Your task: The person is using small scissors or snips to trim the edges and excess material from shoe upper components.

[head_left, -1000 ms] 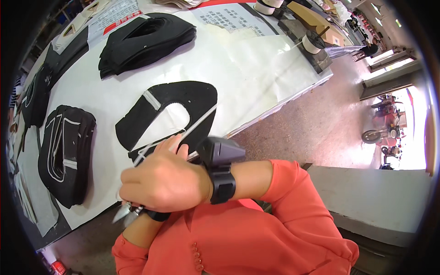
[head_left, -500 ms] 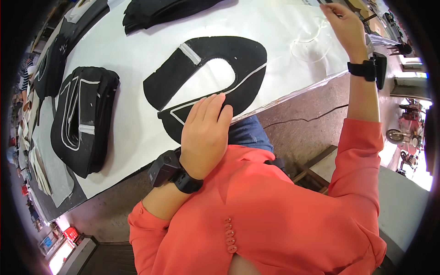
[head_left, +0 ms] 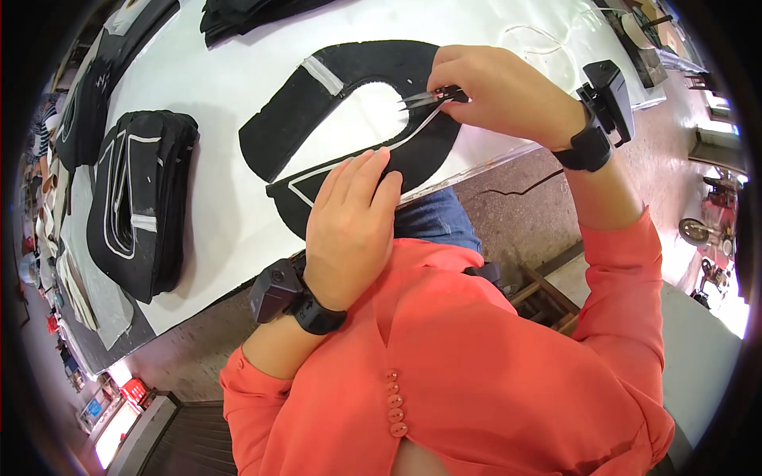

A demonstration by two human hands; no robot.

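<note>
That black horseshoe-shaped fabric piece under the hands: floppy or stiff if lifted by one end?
Likely floppy: the black fabric piece lies dead flat on the white table. Probably light, since the left hand pins it while the right hand works small snips along its white edge.

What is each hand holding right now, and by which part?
The right hand holds small snips by their handle end, blades pointing at the white trim. The left hand holds nothing; it presses flat on the black fabric piece.
</note>
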